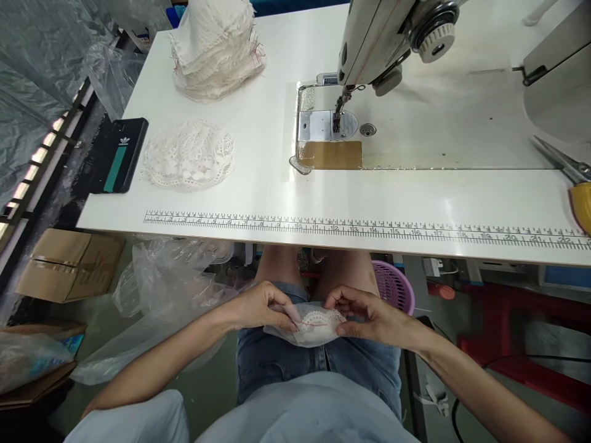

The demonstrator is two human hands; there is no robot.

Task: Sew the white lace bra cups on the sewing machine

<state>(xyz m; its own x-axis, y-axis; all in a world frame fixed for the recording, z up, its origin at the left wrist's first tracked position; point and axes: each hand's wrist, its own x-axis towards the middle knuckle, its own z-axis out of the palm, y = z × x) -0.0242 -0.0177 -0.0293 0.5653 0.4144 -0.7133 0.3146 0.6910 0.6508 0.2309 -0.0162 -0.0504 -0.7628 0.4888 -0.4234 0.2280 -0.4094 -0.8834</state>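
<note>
Over my lap, below the table's front edge, a small piece of white fabric with lace trim and a red stitch line (318, 329) is stretched between both hands. My left hand (272, 307) pinches its left end between thumb and fingers. At the other end my right hand (362, 314) grips the lace edge with thumb and curled fingers. On the table lie a loose heap of white lace (189, 154) and, behind it, a tall stack of white fabric pieces (215, 52) with frayed edges and red threads.
A sewing machine (373, 43) stands on the white table (258, 191), its presser foot over the metal plate. Yellow-handled scissors (579, 184) lie at the right, a black phone (120, 157) at the left edge. Below are a cardboard box (69, 264), plastic bags (170, 295) and a purple basket (394, 286).
</note>
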